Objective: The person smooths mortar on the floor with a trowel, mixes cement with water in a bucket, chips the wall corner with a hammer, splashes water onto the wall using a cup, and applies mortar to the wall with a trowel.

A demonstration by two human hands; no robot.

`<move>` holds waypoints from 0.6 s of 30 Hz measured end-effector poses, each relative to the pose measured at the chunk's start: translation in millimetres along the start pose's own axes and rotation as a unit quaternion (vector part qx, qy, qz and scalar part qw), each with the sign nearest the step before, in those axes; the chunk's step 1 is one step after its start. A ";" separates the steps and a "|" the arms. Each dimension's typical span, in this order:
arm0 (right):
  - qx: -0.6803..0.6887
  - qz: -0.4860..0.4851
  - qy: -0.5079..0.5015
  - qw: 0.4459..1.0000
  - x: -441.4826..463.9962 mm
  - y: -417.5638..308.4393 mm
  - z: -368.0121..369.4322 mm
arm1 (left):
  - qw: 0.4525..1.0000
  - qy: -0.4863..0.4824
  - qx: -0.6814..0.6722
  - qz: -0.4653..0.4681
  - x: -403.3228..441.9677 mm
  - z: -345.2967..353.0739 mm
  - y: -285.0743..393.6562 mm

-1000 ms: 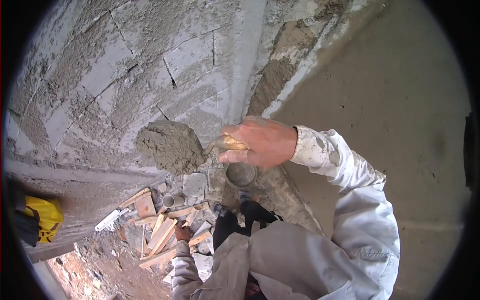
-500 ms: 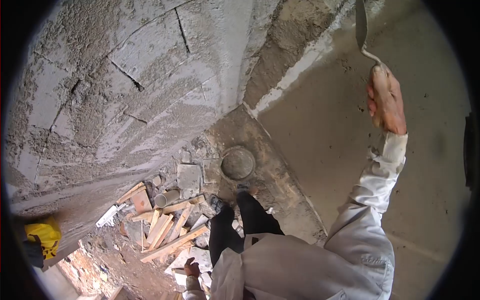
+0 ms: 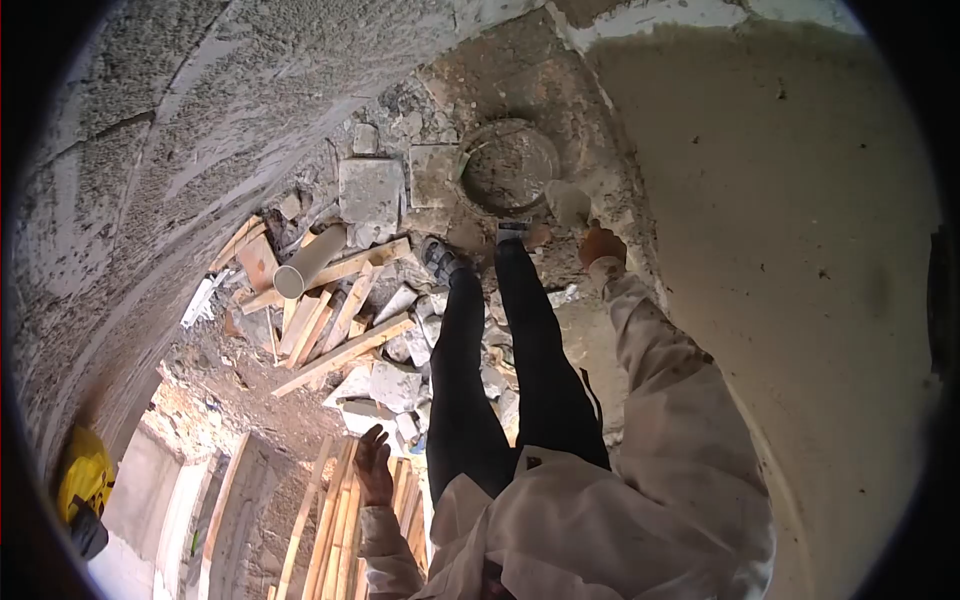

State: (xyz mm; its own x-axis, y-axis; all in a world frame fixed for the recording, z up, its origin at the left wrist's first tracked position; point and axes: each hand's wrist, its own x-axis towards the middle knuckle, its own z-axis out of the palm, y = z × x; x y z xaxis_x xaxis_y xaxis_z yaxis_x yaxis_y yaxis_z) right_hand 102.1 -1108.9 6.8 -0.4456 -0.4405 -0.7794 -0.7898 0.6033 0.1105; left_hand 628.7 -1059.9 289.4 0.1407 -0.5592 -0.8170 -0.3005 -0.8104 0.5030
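Observation:
My right hand (image 3: 604, 249) is closed around the handle of a trowel (image 3: 568, 203), whose blade lies beside the right rim of a round mortar pan (image 3: 466, 160) on the floor. The handle is mostly hidden by my fingers. Low in the view, my left hand (image 3: 374, 466) hangs with its fingers apart and nothing in it, above rubble and long wooden strips (image 3: 337, 520). My feet stand just below the pan.
Short boards (image 3: 345, 355), a grey pipe piece (image 3: 310, 262) and square slabs (image 3: 371, 192) lie left of my feet. A rough wall (image 3: 230, 110) rises at the left, a smooth plastered wall (image 3: 780, 250) at the right. A yellow bag (image 3: 84, 472) is at lower left.
The mortar-loaded trowel was first raised near the block wall, then held high at the right wall without a visible load. Now it is down by the pan, and the view has tilted downward.

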 end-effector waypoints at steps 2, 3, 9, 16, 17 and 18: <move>-0.022 0.026 0.018 0.999 56.4 -12.6 47.9 | 0.998 0.011 0.038 -0.051 4.9 2.5 -15.1; -0.026 0.034 0.046 0.998 84.4 -21.5 70.5 | 0.995 0.017 0.056 -0.076 5.9 3.7 -26.9; 0.078 -0.076 0.050 0.993 188.1 -119.9 130.0 | 0.977 0.002 0.107 -0.186 1.9 -0.2 -118.4; 0.174 -0.156 0.137 0.963 119.6 -82.3 117.7 | 0.981 -0.033 0.162 -0.102 22.7 -18.1 -96.8; 0.170 -0.166 0.145 0.961 92.9 -77.7 98.9 | 0.986 -0.017 0.126 -0.107 22.9 -18.9 -80.1; 0.164 -0.177 0.155 0.958 66.0 -72.5 76.1 | 0.991 -0.007 0.089 -0.098 22.9 -23.6 -73.8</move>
State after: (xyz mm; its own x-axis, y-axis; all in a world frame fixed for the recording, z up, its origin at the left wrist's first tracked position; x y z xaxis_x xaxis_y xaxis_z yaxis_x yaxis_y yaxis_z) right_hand 162.1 -1131.1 -99.6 -0.3189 -0.8018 -0.5055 -0.7624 0.5338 -0.3658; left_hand 676.4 -1017.0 240.3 0.1999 -0.3905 -0.8986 -0.4297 -0.8592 0.2778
